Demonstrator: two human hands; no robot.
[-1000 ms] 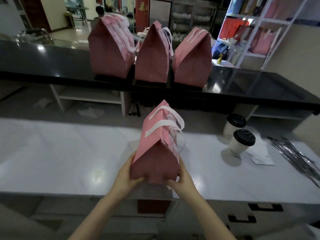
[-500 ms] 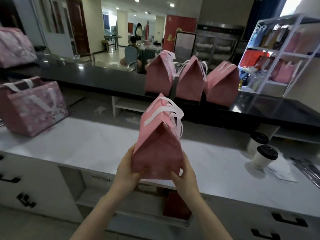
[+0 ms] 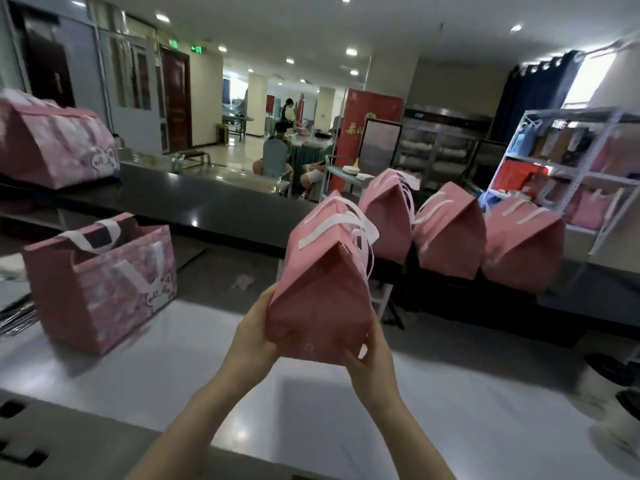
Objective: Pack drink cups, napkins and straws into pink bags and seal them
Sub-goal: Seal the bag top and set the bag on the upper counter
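Head camera looks down on my two hands holding one pink bag [image 3: 318, 289] up over the white bench [image 3: 450, 427], about midway along it and closer to its near edge than its far one. My left hand [image 3: 254, 336] is wrapped round the bag's lower left side, thumb on the near face, the fingers out of sight behind it. My right hand [image 3: 372, 362] grasps the lower right corner, fingers bent round the base. The bag is clear of the bench top and tilts, its top leaning away from me and to the right. Its mouth is folded shut into a ridge, and the white handles [image 3: 332, 223] lie over that ridge and hang down the right side. What is inside I cannot tell.

Toward the left end of the bench stands an open patterned bag [image 3: 100, 289], pink with a white cartoon face, upright, its handles loose. Beyond the bench's far edge runs a dark counter [image 3: 207, 199], set higher. On it, behind the bag I hold, three closed bags [image 3: 446, 233] sit side by side, each folded to a ridge. At the counter's left end rests another patterned bag [image 3: 52, 147]. A white shelf rack [image 3: 571, 174] stands at the right, behind the counter.
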